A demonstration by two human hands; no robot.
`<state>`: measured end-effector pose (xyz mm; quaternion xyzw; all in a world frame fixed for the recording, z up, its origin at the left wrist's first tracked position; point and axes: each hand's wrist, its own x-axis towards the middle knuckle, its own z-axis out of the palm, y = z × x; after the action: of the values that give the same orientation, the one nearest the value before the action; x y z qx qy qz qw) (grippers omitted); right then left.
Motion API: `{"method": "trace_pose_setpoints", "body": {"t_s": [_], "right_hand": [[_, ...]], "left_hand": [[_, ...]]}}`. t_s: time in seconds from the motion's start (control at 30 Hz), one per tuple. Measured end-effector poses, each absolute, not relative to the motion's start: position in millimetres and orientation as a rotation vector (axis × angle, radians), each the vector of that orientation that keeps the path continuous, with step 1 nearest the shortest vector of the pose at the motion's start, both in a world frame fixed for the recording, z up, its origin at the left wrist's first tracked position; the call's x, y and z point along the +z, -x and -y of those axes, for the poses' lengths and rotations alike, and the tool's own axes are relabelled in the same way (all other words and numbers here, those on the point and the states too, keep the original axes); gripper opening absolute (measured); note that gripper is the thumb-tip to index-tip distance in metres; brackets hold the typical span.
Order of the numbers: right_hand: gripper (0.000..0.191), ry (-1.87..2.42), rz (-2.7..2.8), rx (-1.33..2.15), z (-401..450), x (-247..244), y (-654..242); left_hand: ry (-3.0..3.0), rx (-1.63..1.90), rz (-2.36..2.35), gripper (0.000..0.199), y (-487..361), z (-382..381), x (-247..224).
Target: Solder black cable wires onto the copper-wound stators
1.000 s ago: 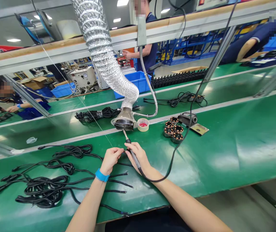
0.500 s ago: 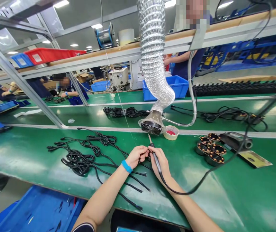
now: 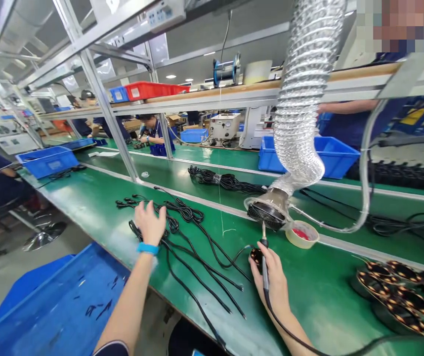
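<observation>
My left hand (image 3: 149,223), with a blue wristband, is over the bundled black cables (image 3: 187,212) on the green bench. Its fingers are spread; whether it touches the cables I cannot tell. My right hand (image 3: 274,274) grips a soldering iron (image 3: 265,267), its tip pointing up and away, beneath the fume extractor mouth (image 3: 268,210). The same hand also has a small round copper-wound coil (image 3: 256,256) at its fingers, partly hidden. A thin solder wire (image 3: 220,193) hangs down to the bench between my hands. Cable ends lie to the left of my right hand.
A tape roll (image 3: 302,234) with red stuff inside sits beside the extractor. Several copper-wound coils (image 3: 393,291) are clustered at right. A silver duct (image 3: 301,99) hangs from above. A blue bin (image 3: 82,306) is below the bench edge at left. Co-workers are at benches beyond.
My left hand has left my right hand and swung left over the cables, its fingers opening. My right hand still has the soldering iron. The view has turned left.
</observation>
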<state>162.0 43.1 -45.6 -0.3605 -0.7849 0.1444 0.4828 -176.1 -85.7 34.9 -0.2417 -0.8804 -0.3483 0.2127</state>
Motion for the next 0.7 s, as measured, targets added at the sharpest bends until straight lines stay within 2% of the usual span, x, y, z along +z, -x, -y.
{"method": "trace_pose_setpoints", "body": {"t_s": [0.13,0.33,0.53,0.7], "right_hand": [[0.041,0.889,1.961,0.321,-45.5,-51.5,-158.1],[0.04,0.929,1.937,0.254,-53.3,-56.1,-161.1],[0.041,0.988,1.887,0.145,-62.6,-60.4,-168.2],[0.042,0.952,1.826,0.063,-63.8,-62.0,-167.2]], "left_hand": [[0.245,-1.081,2.682,0.073,251.9,127.0,-13.4],[0.473,-1.241,2.735,0.072,273.6,86.3,-45.2],[0.626,-1.292,2.69,0.07,269.3,32.5,-47.4],[0.16,-1.274,2.641,0.073,314.3,32.4,-22.6]]}}
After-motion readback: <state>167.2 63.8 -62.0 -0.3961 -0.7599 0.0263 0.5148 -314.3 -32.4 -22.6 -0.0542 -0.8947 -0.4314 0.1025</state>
